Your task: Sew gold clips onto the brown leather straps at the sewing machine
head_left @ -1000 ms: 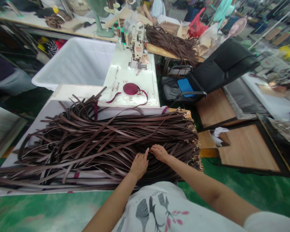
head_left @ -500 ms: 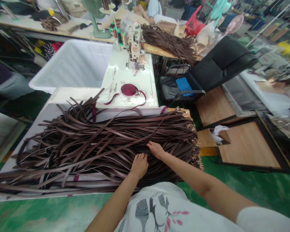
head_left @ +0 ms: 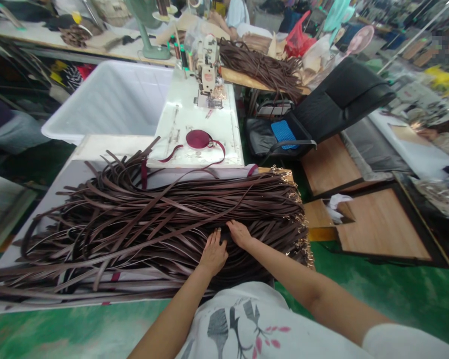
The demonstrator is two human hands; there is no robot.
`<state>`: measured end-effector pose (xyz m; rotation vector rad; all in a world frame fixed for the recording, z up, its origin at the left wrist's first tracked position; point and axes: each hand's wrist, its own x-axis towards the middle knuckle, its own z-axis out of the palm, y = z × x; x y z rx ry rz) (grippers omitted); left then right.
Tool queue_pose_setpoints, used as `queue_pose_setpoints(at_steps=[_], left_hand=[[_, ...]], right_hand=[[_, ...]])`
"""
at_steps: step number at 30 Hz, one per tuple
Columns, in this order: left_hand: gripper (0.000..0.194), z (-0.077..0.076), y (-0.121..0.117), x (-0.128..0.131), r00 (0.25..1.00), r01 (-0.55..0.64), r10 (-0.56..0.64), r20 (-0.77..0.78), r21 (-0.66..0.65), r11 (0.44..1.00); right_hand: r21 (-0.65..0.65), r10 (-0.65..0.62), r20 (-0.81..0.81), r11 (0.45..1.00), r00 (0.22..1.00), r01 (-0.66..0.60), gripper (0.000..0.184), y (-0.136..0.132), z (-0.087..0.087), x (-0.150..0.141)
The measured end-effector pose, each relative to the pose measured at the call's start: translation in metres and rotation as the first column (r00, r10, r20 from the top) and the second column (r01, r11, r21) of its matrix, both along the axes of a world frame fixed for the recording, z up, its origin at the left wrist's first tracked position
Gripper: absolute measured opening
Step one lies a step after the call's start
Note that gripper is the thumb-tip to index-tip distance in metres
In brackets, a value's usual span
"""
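A big heap of long dark brown leather straps [head_left: 145,219] covers the white table [head_left: 82,167] in front of me, with gold metal clasps [head_left: 301,219] bunched at its right end. My left hand [head_left: 213,254] lies flat on the straps near the heap's front, fingers stretched out. My right hand [head_left: 240,233] rests just beside it to the right, fingers curled down into the straps; whether it holds one I cannot see.
Beyond the heap stand a white sewing machine table [head_left: 200,127] with a maroon ribbon roll [head_left: 197,138], a large white tub [head_left: 112,99] and a black office chair [head_left: 322,112]. Wooden boards [head_left: 381,224] lie on the green floor at right. Another strap pile [head_left: 262,65] sits farther back.
My left hand drew back with fingers curled, then reached forward and flattened on the straps. My right hand stayed almost in place on the heap.
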<state>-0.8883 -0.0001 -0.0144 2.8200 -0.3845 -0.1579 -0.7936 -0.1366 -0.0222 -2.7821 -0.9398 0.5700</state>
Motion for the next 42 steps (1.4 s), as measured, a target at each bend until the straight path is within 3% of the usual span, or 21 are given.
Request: queue_pose_setpoints(at_steps=[7, 13, 18, 25, 31, 38, 42], left_hand=[[0.028, 0.001, 0.002, 0.001, 0.998, 0.056, -0.056, -0.001, -0.008, 0.998], [0.035, 0.005, 0.004, 0.000, 0.999, 0.049, -0.049, -0.005, -0.006, 0.999], [0.034, 0.004, 0.003, 0.000, 0.998, 0.057, -0.057, -0.007, 0.021, 0.998], [0.029, 0.003, 0.003, 0.000, 0.998, 0.058, -0.057, -0.015, 0.038, 0.998], [0.029, 0.006, 0.003, 0.000, 0.999, 0.051, -0.051, -0.011, 0.051, 0.997], [0.030, 0.004, 0.003, -0.001, 0.998, 0.053, -0.051, -0.029, 0.066, 0.996], [0.034, 0.006, 0.002, -0.001, 0.999, 0.037, -0.035, -0.021, 0.077, 0.996]], right_hand=[[0.058, 0.176, -0.042, 0.983, 0.983, -0.174, 0.020, -0.009, 0.008, -0.006], [0.025, 0.049, 0.161, 0.998, 0.986, -0.053, 0.020, 0.001, 0.015, 0.017], [-0.011, 0.090, 0.217, 0.996, 0.972, -0.090, 0.013, 0.008, 0.004, 0.015], [-0.018, 0.055, 0.283, 0.999, 0.958, -0.052, 0.019, 0.006, -0.003, 0.018], [0.041, 0.134, 0.254, 0.988, 0.958, -0.149, 0.012, 0.005, 0.000, 0.021], [0.085, 0.083, 0.186, 0.991, 0.979, -0.100, 0.019, -0.005, 0.002, 0.015], [0.097, 0.223, 0.100, 0.968, 0.970, -0.233, 0.022, -0.011, 0.005, 0.009]])
